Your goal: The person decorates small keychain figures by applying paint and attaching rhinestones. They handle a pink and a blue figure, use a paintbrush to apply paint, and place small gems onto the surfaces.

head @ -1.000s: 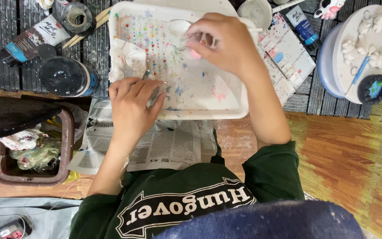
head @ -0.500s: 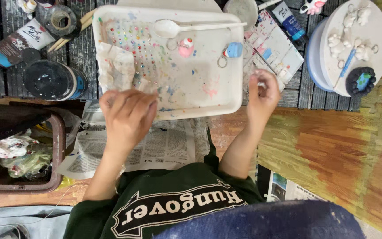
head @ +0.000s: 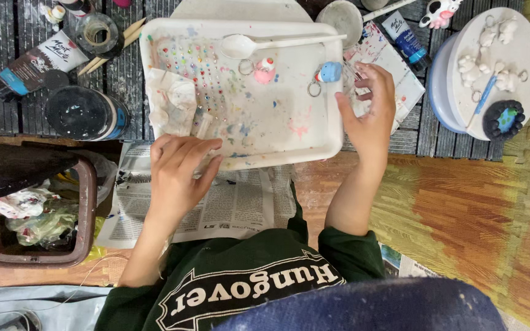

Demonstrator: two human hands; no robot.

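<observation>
Landmark: white plastic tray [head: 289,144], paint-speckled, lying on a dark slatted surface.

Left hand [head: 179,175]: rests at the tray's near left corner, fingers curled together and overlapping the rim. Whether it grips anything cannot be told; the fingertips hide that spot.

Right hand [head: 369,113]: positioned at the tray's right rim, fingers loosely spread, thumb alongside the rim, palm empty as far as visible. Fingertips lie over a paint-stained paper sheet [head: 394,67] just right of the tray.

Inside the tray:
- white plastic spoon [head: 259,44], along the far rim.
- pink keyring figure [head: 265,72], near the far centre.
- blue keyring figure [head: 328,72], near the right rim, just beside the right hand.
- crumpled white tissue [head: 172,101], at the left side.

Outside the tray:
- newspaper [head: 228,205], under the near edge.
- round white board [head: 492,61] carrying unpainted white figures, well right.
- brown waste bin [head: 32,214], near left.
</observation>
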